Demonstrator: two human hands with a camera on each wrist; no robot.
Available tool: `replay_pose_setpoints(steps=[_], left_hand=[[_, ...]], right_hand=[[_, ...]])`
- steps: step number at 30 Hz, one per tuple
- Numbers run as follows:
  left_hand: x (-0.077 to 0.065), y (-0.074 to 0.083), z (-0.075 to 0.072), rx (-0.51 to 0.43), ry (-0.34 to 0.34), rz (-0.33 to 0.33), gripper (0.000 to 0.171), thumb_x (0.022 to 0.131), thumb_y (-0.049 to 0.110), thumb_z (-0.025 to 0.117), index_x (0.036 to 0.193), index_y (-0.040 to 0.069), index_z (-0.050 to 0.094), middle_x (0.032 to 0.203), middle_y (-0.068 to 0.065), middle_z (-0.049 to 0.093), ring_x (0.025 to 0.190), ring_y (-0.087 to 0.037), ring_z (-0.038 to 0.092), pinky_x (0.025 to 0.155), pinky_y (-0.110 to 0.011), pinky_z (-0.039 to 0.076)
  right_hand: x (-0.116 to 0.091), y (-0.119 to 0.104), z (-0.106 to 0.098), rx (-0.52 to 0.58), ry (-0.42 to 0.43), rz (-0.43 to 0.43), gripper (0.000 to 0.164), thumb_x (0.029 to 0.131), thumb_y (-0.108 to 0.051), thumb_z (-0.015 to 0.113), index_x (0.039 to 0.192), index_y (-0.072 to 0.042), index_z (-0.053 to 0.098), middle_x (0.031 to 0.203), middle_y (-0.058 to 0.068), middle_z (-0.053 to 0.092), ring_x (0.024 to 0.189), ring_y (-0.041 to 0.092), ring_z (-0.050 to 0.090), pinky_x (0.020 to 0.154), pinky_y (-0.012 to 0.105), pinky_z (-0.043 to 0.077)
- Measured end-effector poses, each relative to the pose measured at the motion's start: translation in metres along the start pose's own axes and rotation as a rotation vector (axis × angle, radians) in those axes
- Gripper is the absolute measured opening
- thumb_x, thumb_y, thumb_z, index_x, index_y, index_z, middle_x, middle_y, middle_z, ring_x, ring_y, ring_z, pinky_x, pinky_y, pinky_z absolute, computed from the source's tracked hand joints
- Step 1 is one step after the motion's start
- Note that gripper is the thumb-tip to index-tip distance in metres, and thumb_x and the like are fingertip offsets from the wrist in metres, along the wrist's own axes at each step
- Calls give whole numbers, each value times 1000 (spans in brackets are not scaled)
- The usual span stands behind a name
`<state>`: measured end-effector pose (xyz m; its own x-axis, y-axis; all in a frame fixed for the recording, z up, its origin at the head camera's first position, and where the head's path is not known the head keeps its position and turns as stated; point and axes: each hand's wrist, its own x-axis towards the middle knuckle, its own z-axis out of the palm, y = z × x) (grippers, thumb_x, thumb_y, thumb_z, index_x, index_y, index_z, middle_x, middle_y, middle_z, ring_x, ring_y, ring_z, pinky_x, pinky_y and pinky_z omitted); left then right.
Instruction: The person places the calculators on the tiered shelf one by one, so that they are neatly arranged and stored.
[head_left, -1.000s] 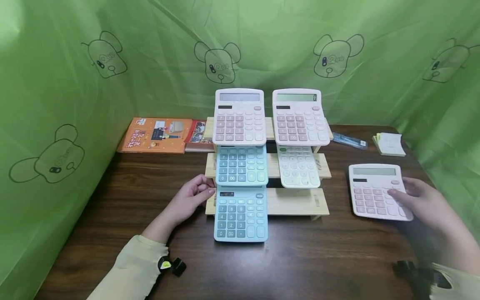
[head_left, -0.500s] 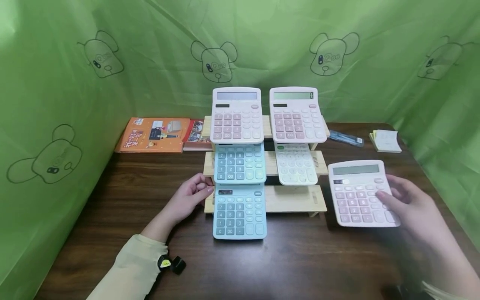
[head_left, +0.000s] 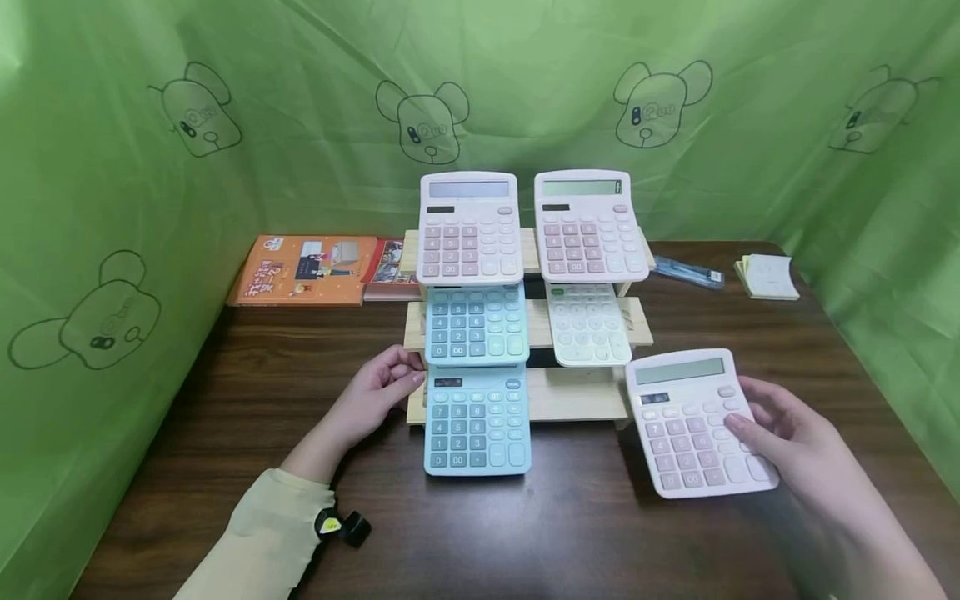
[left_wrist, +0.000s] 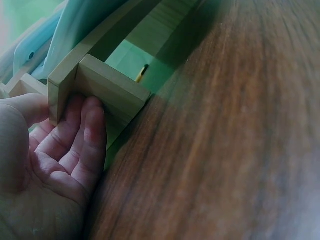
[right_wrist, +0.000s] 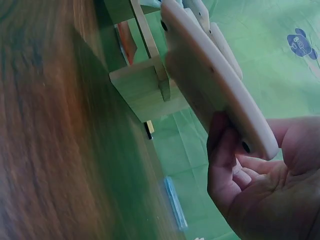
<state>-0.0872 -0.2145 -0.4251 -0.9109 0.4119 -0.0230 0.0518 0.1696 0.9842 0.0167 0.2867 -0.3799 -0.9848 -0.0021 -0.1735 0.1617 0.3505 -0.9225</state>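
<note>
My right hand [head_left: 798,446] grips a white-and-pink calculator [head_left: 697,375] by its right edge, thumb on the keys and fingers underneath. In the right wrist view the calculator [right_wrist: 220,75] is tilted and held above the table. A tiered wooden rack [head_left: 573,396] stands in the middle, and my left hand [head_left: 375,392] pinches the left end of its lowest shelf. The left wrist view has the fingers curled under that wooden end [left_wrist: 110,85]. Two pink calculators [head_left: 470,225] lean on the top tier. A blue calculator [head_left: 476,325] and a white one [head_left: 590,329] are on the middle tier, another blue calculator [head_left: 477,429] on the lowest.
An orange book [head_left: 307,271] lies behind on the left, partly over a red one [head_left: 392,265]. At the back right are a blue packet [head_left: 688,272] and a small stack of paper [head_left: 768,277]. Green cloth [head_left: 525,75] encloses the dark wooden table [head_left: 570,533].
My right hand has carried the pink calculator left and toward me, up to the rack's right end, tilting it slightly. The left hand keeps its hold on the rack.
</note>
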Motion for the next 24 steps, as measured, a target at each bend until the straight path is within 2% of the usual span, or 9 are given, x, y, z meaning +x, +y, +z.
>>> replay_pose_setpoints(steps=[4,10,16,18,21,24], left_hand=[[-1,0,-1,13,5,4,14,99,12,55,108,2,52,77,-13,59,67,-46,44,55,-37,42],[0,0,-1,6,-8,11,15,100,12,54,109,1,51,77,-13,58,66,-44,43,55,-37,42],[1,0,0,1,-7,7,14,100,12,54,109,2,51,79,-14,59,67,-45,44,55,-36,43],[1,0,0,-3,-11,4,14,100,12,54,109,2,51,79,-14,60,68,-46,45,55,-36,43],[1,0,0,-3,-11,6,14,100,12,54,109,2,51,80,-14,60,68,-46,45,56,-36,44],[0,1,0,-4,-7,7,13,100,11,54,108,1,51,79,-14,60,68,-46,45,56,-36,44]], right_hand=[[-1,-5,13,-75,-16,-5,55,98,-23,60,145,-10,36,104,8,67,81,24,66,58,42,55],[0,-13,31,-100,27,8,54,94,-27,65,139,-7,41,97,12,65,75,24,67,56,41,55],[5,-12,50,-340,86,-86,54,89,-30,72,131,-6,49,80,9,56,66,13,57,54,28,48],[7,-12,56,-384,98,-103,57,87,-32,74,131,-6,47,78,7,54,65,12,53,54,26,44],[10,-13,65,-387,111,-118,60,86,-29,75,130,-5,42,75,6,55,63,11,51,53,25,42],[12,-15,73,-390,139,-137,51,86,-25,76,117,-4,42,75,7,54,61,12,50,51,25,42]])
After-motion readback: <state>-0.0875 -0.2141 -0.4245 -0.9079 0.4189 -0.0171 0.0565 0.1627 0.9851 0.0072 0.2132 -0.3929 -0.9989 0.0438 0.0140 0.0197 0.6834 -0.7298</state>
